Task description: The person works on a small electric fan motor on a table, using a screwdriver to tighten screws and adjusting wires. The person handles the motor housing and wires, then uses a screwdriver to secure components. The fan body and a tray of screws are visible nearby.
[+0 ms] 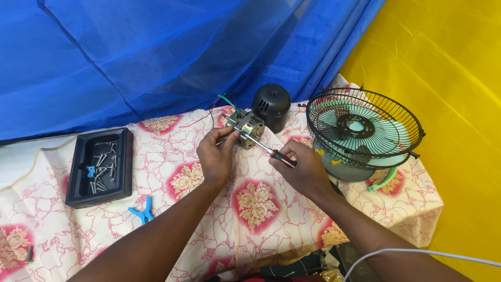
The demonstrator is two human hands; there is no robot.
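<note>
Blue and yellow cloth hangs behind a table (62,230) under a floral cover. Near its far edge the left hand (216,155) pinches a small metal motor (249,127) between fingers and thumb. The right hand (302,168) is closed around a screwdriver (271,152), tip at the motor. Behind sits a black motor cover (271,106); right, a fan (364,133); left, a black tray (102,166) of screws (103,164)
</note>
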